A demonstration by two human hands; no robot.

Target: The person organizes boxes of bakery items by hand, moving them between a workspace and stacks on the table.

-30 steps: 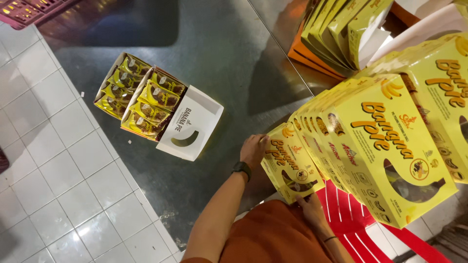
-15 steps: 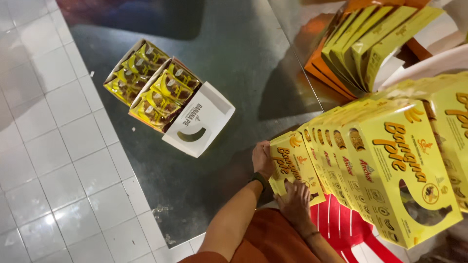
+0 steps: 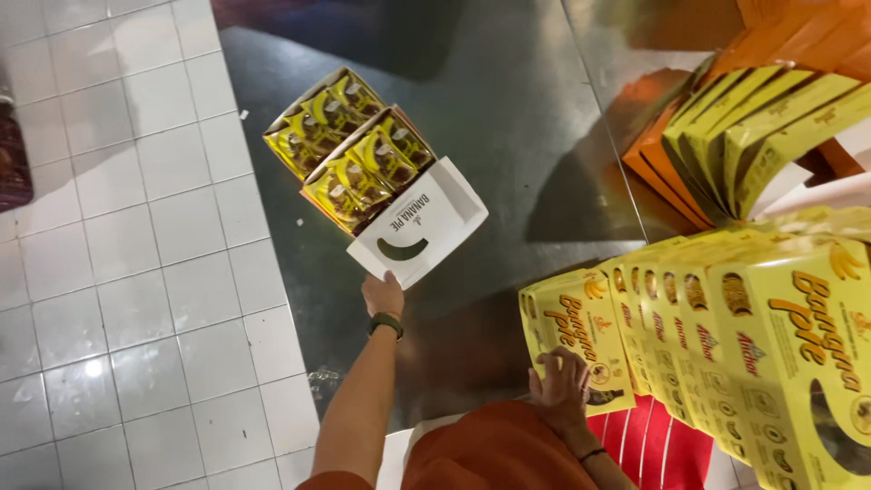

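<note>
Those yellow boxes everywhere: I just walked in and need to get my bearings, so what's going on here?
A person is working at a steel table. Their left hand touches the white flap of an open box filled with yellow snack packets. Their right hand rests on the front box of a row of closed yellow boxes standing on edge. More flat yellow and orange cartons lean at the far right.
</note>
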